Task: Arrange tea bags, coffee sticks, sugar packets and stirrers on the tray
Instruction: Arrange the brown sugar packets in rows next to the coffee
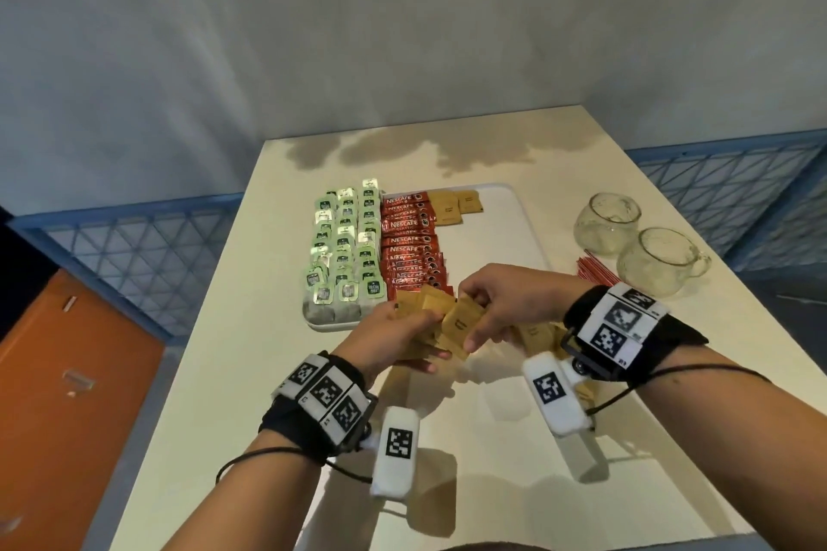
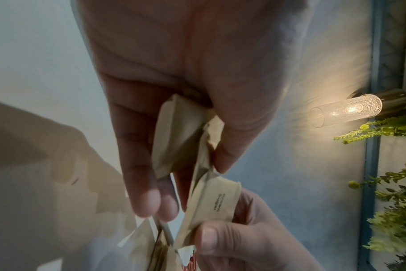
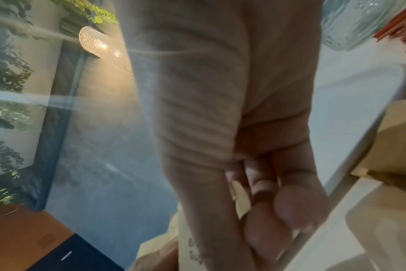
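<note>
A white tray [image 1: 514, 210] lies on the table with rows of green tea bags [image 1: 344, 246] at its left, red coffee sticks [image 1: 409, 237] beside them, and two brown sugar packets [image 1: 456, 204] at the far end. My left hand [image 1: 394, 333] grips a bunch of brown sugar packets [image 1: 429, 309] above the tray's near edge; in the left wrist view the sugar packets [image 2: 181, 132] sit between thumb and fingers. My right hand [image 1: 492, 304] pinches one sugar packet [image 1: 461, 322] out of that bunch, the same packet [image 2: 216, 203] seen close up. Red stirrers [image 1: 593, 271] lie at the right.
Two clear glass cups [image 1: 608, 221] [image 1: 662, 259] stand right of the tray. More sugar packets [image 1: 537, 333] lie on the table under my right wrist. The tray's right half [image 1: 505, 237] is bare. An orange cabinet [image 1: 67, 371] stands left of the table.
</note>
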{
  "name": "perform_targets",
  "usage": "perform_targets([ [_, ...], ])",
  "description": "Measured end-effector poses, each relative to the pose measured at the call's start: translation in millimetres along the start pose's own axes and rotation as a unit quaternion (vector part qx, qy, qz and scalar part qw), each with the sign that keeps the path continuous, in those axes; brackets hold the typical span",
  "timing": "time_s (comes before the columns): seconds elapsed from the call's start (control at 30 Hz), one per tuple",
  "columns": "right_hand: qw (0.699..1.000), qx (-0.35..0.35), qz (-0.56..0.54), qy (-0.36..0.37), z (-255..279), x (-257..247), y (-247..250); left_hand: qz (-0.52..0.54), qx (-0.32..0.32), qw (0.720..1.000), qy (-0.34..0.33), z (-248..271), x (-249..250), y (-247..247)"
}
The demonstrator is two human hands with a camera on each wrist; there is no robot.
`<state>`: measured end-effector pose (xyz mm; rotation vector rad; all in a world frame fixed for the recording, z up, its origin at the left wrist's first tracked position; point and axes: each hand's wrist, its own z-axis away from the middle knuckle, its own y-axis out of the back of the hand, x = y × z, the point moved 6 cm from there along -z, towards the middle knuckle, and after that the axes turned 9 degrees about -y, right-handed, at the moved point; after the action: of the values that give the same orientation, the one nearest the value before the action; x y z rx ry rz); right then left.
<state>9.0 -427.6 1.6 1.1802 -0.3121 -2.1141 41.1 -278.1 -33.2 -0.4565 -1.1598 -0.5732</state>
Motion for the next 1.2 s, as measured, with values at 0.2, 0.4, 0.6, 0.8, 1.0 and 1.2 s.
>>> perform_targets([
  [0.2, 1.000, -0.007, -0.021, -0.007, -20.8, -3.9, 10.3, -0.024, -0.010, 0.999, -0.039, -11.2, 5.4, 10.4],
  [0.4, 0.954, 0.170, -0.246, 0.007, -49.0, 11.3, 35.1, 0.043, 0.099, 0.991, -0.078, -41.6, 19.5, 28.7],
  [0.6, 0.914, 0.191, -0.357, 0.007, -80.8, 30.4, 67.1, 0.074, 0.113, 0.989, -0.058, -76.1, 38.4, 36.0],
  [0.8, 0.880, 0.316, -0.350, -0.060, -123.7, 85.5, 120.8, 0.098, 0.101, 0.989, -0.047, -83.7, 35.4, 49.1],
  [1.0, 0.885, 0.358, -0.278, -0.111, -155.8, 111.2, 127.9, 0.140, 0.093, 0.985, -0.048, -88.8, 28.4, 58.2],
  [1.2, 0.901, 0.360, -0.198, -0.136, -157.5, 103.1, 136.4, 0.179, 0.094, 0.978, -0.051, -92.7, 25.9, 65.6],
])
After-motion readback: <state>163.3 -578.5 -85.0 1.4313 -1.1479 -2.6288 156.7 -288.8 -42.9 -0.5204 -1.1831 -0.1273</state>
